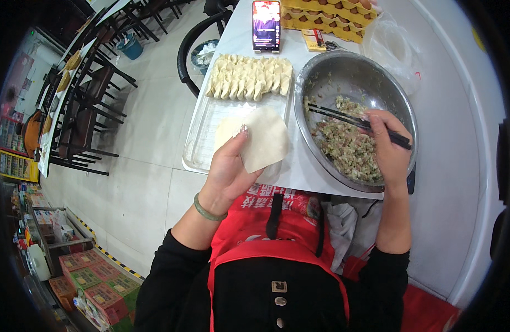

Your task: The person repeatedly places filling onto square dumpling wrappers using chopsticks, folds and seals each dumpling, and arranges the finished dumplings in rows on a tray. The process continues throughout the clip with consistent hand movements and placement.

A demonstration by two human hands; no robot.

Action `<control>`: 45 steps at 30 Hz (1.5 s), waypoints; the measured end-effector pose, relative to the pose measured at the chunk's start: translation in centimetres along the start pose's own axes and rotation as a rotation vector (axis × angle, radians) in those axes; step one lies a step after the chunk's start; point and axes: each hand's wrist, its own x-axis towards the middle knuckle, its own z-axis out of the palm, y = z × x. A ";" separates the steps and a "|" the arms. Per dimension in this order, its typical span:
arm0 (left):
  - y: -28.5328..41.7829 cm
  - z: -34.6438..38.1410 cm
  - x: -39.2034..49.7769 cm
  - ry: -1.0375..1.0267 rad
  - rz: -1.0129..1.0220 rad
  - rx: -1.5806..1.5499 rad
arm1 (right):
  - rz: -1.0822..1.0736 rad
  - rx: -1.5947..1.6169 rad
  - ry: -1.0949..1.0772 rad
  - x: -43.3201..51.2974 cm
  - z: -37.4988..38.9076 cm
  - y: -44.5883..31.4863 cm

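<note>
A thin dough wrapper (268,139) lies across the fingers of my left hand (230,166), pinned by the thumb. Behind it, more pale wrappers (223,132) sit in a clear plastic tray (191,155). Rows of folded dumplings (250,78) fill the far part of that tray. My right hand (389,143) grips a pair of black chopsticks (342,115) over a large steel bowl (306,137). Their tips are above the bowl's left side, near a bit of filling. Chopped meat and vegetable filling (350,145) covers the bowl's bottom.
A lit phone (266,27) stands on the white table (292,168) behind the tray. Stacked yellow egg trays (321,20), a small yellow box (313,40) and a clear plastic bag (391,50) are beyond the bowl. A black chair (184,58) and a bin (203,52) stand left.
</note>
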 end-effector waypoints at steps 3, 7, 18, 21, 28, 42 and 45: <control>0.3 0.6 0.0 -0.038 0.006 -0.033 | 0.026 0.237 0.184 -0.2 -0.7 0.7; 0.4 2.0 0.6 -0.079 0.002 -0.111 | 0.044 0.376 0.308 -1.0 -2.8 0.9; -2.9 7.1 3.7 -0.076 -0.098 -0.111 | -0.355 0.197 0.238 -6.5 -4.2 -2.7; -3.3 7.3 3.8 -0.117 -0.091 -0.141 | -0.557 -0.223 0.027 -7.7 -3.2 -4.2; -3.0 7.0 3.7 -0.037 -0.004 -0.141 | -0.702 -0.503 -0.250 -9.0 -2.2 -7.6; -2.7 5.7 2.0 -0.100 0.021 -0.092 | -0.508 0.077 0.216 -8.5 -2.0 -4.1; -2.4 5.5 1.7 -0.125 -0.008 -0.097 | -0.451 0.075 0.250 -8.4 -1.9 -3.5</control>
